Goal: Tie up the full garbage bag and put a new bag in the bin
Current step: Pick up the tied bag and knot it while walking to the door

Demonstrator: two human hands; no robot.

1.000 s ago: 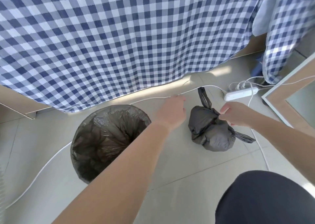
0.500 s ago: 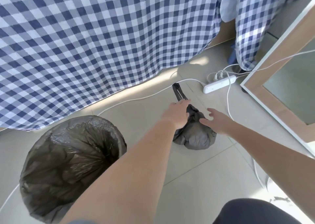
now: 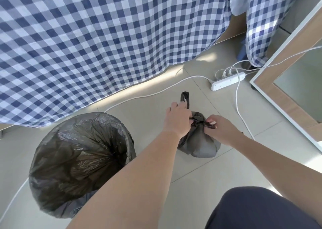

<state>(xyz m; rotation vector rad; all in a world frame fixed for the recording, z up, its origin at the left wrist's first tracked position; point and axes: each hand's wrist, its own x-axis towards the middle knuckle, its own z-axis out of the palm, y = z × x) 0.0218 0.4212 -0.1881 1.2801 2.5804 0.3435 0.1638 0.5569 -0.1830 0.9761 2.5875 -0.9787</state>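
Observation:
A full dark grey garbage bag (image 3: 200,145) sits on the tiled floor right of centre. My left hand (image 3: 177,119) grips one of its handle strips, whose loop (image 3: 185,97) sticks up behind the fingers. My right hand (image 3: 219,127) pinches the other strip at the bag's gathered neck. Both hands are at the top of the bag, close together. To the left stands a round bin (image 3: 81,162) lined with a dark, crinkled bag that folds over its rim.
A blue-and-white checked cloth (image 3: 104,45) hangs over the back of the scene. A white power strip (image 3: 228,81) and its cables (image 3: 156,92) lie on the floor behind the bag. A wood-framed mirror (image 3: 287,96) leans at the right. My knee (image 3: 261,209) is at bottom right.
Both hands came together onto the top of the full bag and closed on its handle strips. The camera swung, so the bin sits further left and lower.

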